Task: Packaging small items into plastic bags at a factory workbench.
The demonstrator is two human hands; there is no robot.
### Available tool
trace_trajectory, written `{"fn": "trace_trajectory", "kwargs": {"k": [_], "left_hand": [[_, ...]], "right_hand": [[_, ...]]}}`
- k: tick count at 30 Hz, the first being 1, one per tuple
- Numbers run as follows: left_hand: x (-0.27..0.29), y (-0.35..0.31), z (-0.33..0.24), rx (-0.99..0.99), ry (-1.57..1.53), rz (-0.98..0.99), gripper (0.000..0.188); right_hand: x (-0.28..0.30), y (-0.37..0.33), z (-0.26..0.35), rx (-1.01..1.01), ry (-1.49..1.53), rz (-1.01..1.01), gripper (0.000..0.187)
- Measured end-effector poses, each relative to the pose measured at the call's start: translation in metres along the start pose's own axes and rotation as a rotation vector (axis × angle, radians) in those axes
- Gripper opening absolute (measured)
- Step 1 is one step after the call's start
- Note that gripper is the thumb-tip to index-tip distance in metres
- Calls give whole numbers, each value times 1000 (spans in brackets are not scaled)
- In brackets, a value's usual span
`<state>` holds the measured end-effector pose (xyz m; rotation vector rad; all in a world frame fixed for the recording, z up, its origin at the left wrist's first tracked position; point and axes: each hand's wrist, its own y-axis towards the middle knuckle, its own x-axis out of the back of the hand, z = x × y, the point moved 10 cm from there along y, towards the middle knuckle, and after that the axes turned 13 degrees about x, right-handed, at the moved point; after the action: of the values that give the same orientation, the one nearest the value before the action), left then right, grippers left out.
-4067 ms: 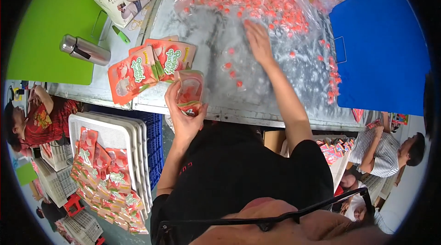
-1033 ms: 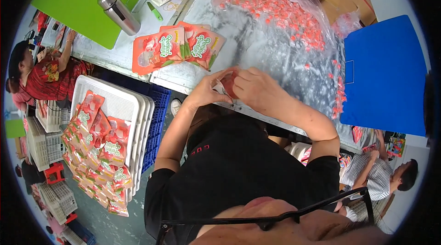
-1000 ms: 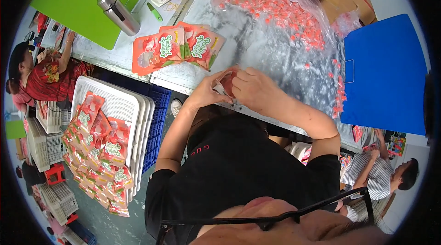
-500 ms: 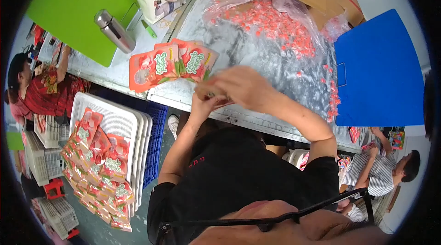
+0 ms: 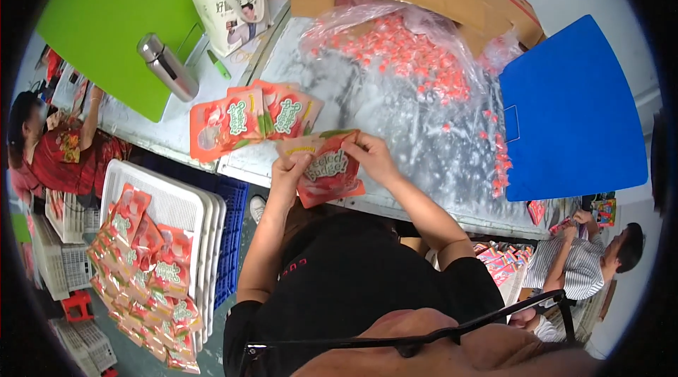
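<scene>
Between my hands a red and tan candy pouch point(image 5: 330, 171) is stretched flat at the table's front edge, its printed face up. My left hand point(image 5: 290, 171) pinches its left side, thumb on top. With my right hand point(image 5: 371, 157) I grip the upper right corner, fingers closed on the film. Whether the pouch's top is sealed I cannot tell. Just beyond, several like pouches point(image 5: 244, 119) lie overlapping on the table. Small red wrapped pieces point(image 5: 402, 48) are heaped in a clear plastic bag at the back.
Stacked white trays point(image 5: 205, 211) at left carry a pile of pouches point(image 5: 152, 271). A steel thermos point(image 5: 168, 68), a green-handled knife point(image 5: 219, 65) and a white tote bag point(image 5: 229, 9) stand or lie back left. Green point(image 5: 113, 16) and blue point(image 5: 575, 122) boards flank the table. Other people work both sides.
My right hand has uncrossed from over my left and moved right and down. The pouch, mostly hidden before, is now spread open to view between both hands.
</scene>
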<state>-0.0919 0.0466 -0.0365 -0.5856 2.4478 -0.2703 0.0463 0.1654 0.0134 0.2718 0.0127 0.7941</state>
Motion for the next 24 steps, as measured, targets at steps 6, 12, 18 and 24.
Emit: {"fn": "trace_trajectory", "kwargs": {"k": [6,12,18,24], "left_hand": [[-7,-1,-5,-73,-66,-43,19],[1,5,4,-27,-27,-25,18],[0,-4,-8,-179,163,-105,21],[-7,15,-1,-53,214,-17,23]], "right_hand": [[1,-8,-7,9,62,-45,19],[6,-10,-16,14,125,-91,21],[-17,-14,-21,-73,193,-16,24],[-6,-6,-34,-108,242,-54,19]]}}
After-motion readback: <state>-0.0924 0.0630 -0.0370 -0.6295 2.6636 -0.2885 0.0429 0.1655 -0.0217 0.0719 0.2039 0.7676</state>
